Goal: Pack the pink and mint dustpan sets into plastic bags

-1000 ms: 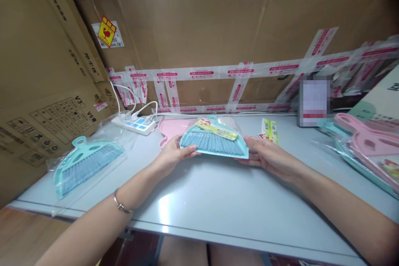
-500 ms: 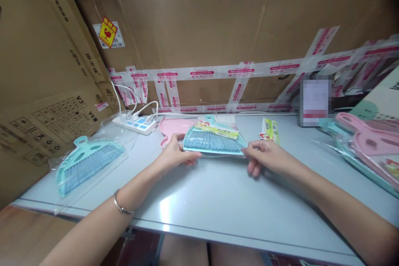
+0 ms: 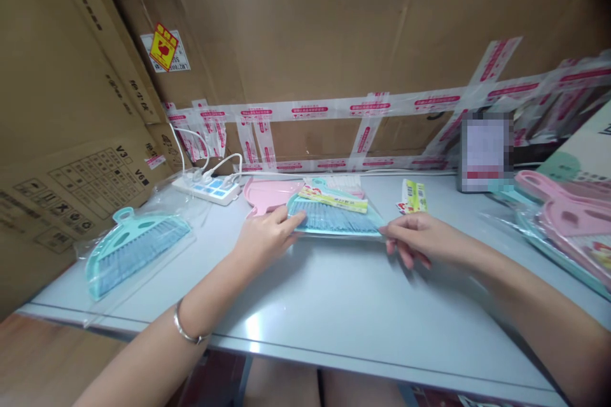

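A teal dustpan and brush set (image 3: 334,219) lies before me in a clear plastic bag, bristles towards me. A yellow-and-white label card (image 3: 334,198) slants across its top. My left hand (image 3: 267,235) holds the set's left corner, with fingertips on top and the thumb hidden. At the opposite corner, my right hand (image 3: 413,238) pinches the clear bag's edge between thumb and forefinger, its other fingers curled loosely below. Just behind my left hand, a pink dustpan (image 3: 272,192) lies partly covered by the teal set.
Another bagged teal set (image 3: 138,248) lies at the left. Pink and teal sets (image 3: 563,216) are stacked at the right. A power strip (image 3: 207,189), a second label card (image 3: 414,196) and a blurred-out device (image 3: 485,152) stand along the back, before a large cardboard box (image 3: 305,32).
My left hand has turned over, bringing its fingers onto the top of the left corner. The set and my right hand have shifted slightly right.
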`<act>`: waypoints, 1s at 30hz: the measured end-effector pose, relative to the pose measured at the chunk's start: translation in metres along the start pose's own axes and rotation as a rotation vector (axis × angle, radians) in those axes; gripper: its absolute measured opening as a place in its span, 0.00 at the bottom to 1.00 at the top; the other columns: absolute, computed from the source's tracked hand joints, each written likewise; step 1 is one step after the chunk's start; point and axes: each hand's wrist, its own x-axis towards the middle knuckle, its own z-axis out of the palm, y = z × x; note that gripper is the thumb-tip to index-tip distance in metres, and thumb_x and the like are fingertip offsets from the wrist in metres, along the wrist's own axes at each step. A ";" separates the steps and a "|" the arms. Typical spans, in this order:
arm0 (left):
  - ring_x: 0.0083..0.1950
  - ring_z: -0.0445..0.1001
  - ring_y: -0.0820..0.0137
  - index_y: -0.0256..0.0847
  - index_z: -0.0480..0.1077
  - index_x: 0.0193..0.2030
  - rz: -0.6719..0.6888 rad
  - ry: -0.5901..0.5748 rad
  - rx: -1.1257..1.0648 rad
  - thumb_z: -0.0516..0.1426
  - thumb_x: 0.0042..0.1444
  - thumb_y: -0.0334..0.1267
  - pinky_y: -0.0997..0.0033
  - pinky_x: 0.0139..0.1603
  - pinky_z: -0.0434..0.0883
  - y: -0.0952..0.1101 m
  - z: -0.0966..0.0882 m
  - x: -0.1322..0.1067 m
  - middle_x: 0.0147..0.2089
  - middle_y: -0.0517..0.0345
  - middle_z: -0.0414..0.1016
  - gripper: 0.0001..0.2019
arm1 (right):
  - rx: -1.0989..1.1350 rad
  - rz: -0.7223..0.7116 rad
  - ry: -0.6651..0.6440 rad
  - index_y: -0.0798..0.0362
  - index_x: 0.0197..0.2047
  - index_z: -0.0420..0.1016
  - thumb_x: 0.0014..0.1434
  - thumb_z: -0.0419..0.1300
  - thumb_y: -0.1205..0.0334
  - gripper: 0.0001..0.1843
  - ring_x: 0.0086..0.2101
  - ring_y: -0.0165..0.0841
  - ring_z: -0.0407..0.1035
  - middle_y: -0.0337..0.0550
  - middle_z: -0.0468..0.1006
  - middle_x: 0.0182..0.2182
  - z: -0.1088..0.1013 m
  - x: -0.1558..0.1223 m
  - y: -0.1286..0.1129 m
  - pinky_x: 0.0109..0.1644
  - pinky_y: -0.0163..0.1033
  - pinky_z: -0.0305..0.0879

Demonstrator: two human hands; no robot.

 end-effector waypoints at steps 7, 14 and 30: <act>0.31 0.66 0.72 0.38 0.71 0.33 0.359 0.079 0.037 0.48 0.58 0.26 0.71 0.28 0.58 0.007 0.004 -0.001 0.33 0.56 0.71 0.12 | -0.392 -0.301 0.346 0.52 0.21 0.61 0.50 0.56 0.53 0.14 0.20 0.28 0.58 0.36 0.64 0.16 0.000 0.000 0.004 0.24 0.33 0.52; 0.29 0.67 0.71 0.38 0.69 0.32 0.356 -0.023 0.025 0.45 0.58 0.26 0.69 0.33 0.59 0.013 -0.003 0.002 0.28 0.55 0.73 0.13 | -0.703 -0.974 0.292 0.51 0.45 0.66 0.55 0.60 0.55 0.16 0.43 0.40 0.66 0.48 0.72 0.41 0.031 -0.005 0.004 0.44 0.44 0.61; 0.43 0.72 0.68 0.39 0.66 0.37 0.268 -0.236 -0.504 0.48 0.61 0.32 0.64 0.48 0.64 0.018 -0.015 0.001 0.41 0.52 0.76 0.07 | -0.481 -0.554 -0.132 0.52 0.32 0.63 0.62 0.48 0.60 0.08 0.31 0.31 0.64 0.40 0.70 0.30 0.008 -0.015 0.000 0.36 0.36 0.60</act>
